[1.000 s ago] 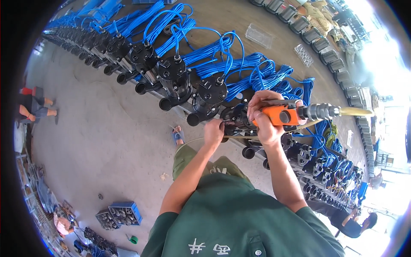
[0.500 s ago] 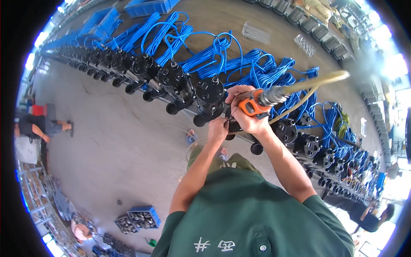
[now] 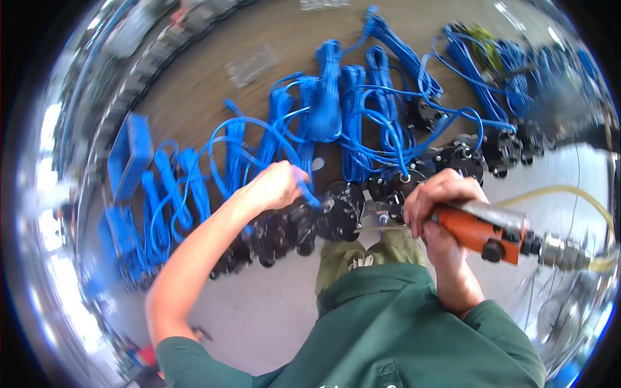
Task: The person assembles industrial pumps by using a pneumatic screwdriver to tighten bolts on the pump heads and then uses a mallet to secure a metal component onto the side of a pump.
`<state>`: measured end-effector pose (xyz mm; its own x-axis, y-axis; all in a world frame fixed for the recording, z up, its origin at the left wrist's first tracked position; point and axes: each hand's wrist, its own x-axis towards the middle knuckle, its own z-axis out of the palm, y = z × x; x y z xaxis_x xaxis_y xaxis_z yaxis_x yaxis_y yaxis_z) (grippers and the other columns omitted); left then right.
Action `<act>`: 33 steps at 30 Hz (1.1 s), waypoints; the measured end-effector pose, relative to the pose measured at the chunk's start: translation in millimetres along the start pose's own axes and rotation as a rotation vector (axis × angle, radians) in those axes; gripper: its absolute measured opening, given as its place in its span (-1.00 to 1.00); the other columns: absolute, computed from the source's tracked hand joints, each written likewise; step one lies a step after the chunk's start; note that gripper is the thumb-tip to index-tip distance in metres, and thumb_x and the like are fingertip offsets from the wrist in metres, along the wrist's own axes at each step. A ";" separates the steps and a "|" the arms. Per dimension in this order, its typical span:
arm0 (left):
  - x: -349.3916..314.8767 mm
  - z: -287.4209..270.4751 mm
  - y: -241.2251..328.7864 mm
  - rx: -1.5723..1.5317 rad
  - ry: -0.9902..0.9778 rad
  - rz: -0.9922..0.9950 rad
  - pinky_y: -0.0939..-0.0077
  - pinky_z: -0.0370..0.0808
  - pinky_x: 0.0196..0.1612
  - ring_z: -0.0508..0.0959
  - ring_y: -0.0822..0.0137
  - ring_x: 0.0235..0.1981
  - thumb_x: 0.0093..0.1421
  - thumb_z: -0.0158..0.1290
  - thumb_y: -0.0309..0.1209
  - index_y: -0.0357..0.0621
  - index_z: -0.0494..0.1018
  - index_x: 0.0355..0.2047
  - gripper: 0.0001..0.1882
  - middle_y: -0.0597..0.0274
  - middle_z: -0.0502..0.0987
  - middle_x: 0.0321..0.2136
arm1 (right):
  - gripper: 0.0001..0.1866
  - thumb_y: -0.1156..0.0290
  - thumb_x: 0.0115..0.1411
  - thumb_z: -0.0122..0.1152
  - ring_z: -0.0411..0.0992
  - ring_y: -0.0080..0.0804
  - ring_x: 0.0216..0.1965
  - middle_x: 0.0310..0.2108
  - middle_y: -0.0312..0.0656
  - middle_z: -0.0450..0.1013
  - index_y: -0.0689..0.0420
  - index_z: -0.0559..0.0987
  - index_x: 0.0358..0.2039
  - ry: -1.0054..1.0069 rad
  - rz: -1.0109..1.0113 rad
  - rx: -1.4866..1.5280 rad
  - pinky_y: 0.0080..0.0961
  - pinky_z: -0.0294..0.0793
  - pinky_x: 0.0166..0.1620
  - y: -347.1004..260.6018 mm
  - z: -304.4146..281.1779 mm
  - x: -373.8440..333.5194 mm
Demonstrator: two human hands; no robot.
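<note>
My right hand (image 3: 446,210) is wrapped round an orange air-powered driver (image 3: 479,231), which lies nearly level. A pale yellow hose (image 3: 598,262) leads off from its metal fitting. My left hand (image 3: 275,185) is closed at a blue cable (image 3: 310,196), which seems to pass through its blurred fingers. Just right of that hand stands a black round-topped pump housing (image 3: 339,210) with bolts on its lid. Another black housing (image 3: 401,184) is close to the driver hand, partly hidden by it.
Bundled blue cables (image 3: 354,123) lie on the brown surface beyond the row of black housings. Blue bins (image 3: 129,155) stand at the left. A clear plastic tray (image 3: 252,64) lies farther back. Grey floor (image 3: 259,323) shows on my side of the row.
My view has turned to the right along the row. My hands have moved apart: the left is now at a blue cable, the right has drawn the driver aside and turned it.
</note>
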<state>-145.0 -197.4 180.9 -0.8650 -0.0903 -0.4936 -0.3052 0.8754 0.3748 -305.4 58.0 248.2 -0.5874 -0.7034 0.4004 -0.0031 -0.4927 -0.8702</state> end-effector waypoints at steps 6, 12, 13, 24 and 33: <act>124.9 70.5 -37.2 -0.128 -0.036 0.864 0.17 0.59 -0.14 0.64 0.05 -0.17 0.07 0.14 -0.48 -0.15 0.59 -0.07 -0.64 0.09 0.64 -0.29 | -0.71 0.43 0.19 0.29 0.29 -0.51 -0.66 -0.44 -0.16 0.35 0.14 0.39 -0.15 0.243 0.071 -0.300 -0.48 0.44 -0.48 0.3 11.8 -14.3; 155.8 71.4 -30.4 -0.070 -0.232 1.016 0.22 0.58 -0.10 0.62 0.06 -0.14 0.01 0.15 -0.52 -0.24 0.59 -0.16 -0.67 0.07 0.65 -0.22 | -0.68 0.33 0.21 0.35 0.34 -0.48 -0.58 -0.40 -0.16 0.36 0.11 0.37 -0.18 0.375 0.191 -0.371 -0.47 0.48 -0.43 0.1 38.7 -15.9; 154.2 71.5 -30.6 -0.091 -0.229 1.026 0.21 0.58 -0.10 0.62 0.06 -0.14 0.02 0.15 -0.52 -0.24 0.59 -0.16 -0.68 0.06 0.65 -0.24 | -0.69 0.36 0.20 0.34 0.35 -0.47 -0.57 -0.39 -0.16 0.37 0.12 0.37 -0.18 0.362 0.194 -0.377 -0.45 0.49 -0.42 2.0 43.7 -13.2; 152.2 80.2 -31.8 -0.134 -0.149 1.026 0.08 0.56 -0.24 0.63 -0.10 -0.30 0.08 0.11 -0.48 -0.25 0.50 -0.36 -0.88 -0.07 0.60 -0.45 | -0.68 0.67 0.03 0.13 0.41 -0.45 -0.58 -0.38 -0.05 0.38 0.26 0.40 -0.16 0.154 0.053 -0.456 -0.40 0.57 -0.41 62.3 55.9 1.1; 140.1 83.4 -34.0 -0.155 -0.121 0.906 0.13 0.55 -0.17 0.61 -0.07 -0.21 0.05 0.12 -0.56 -0.21 0.53 -0.28 -0.82 -0.05 0.61 -0.36 | -0.77 0.58 0.05 0.17 0.40 -0.42 -0.58 -0.43 -0.07 0.40 0.26 0.43 -0.24 0.078 0.054 -0.483 -0.44 0.55 -0.47 79.4 55.3 1.9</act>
<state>-222.6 -200.2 33.5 -0.7546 0.6552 -0.0358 0.4097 0.5132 0.7542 -261.9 -10.8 195.7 -0.6561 -0.6716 0.3441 -0.3350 -0.1494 -0.9303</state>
